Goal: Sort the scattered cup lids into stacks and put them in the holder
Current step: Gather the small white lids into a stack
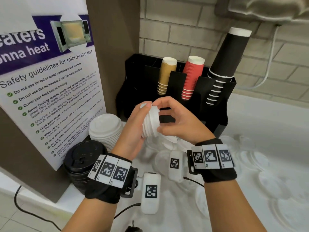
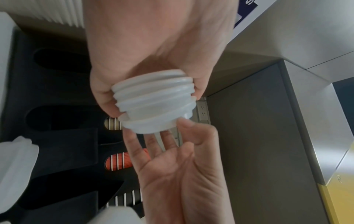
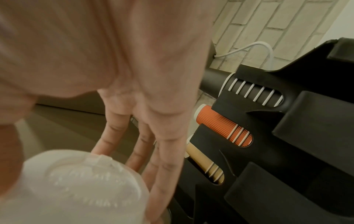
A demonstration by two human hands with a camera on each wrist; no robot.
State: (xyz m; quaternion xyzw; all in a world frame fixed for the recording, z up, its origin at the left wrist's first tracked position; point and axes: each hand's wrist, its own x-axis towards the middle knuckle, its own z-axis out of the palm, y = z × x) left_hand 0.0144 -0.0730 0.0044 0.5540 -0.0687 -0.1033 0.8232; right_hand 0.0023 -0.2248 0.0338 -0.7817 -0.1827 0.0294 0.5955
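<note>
In front of the black holder (image 1: 215,118), the left hand (image 1: 132,129) grips a stack of white lids (image 1: 150,123), the right hand (image 1: 177,121) pinches its top lid, fingertips partly hidden.

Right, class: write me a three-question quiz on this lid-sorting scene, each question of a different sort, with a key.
1. True or false: the left hand holds the small stack of white lids.
2. Multiple choice: what colour is the lid stack nearest the safety poster? A white, B black, C red.
3. Fill in: the cup stack in the holder between the brown cups and the black cups is ____.

Key: 1 true; 2 B; 3 red.
</note>
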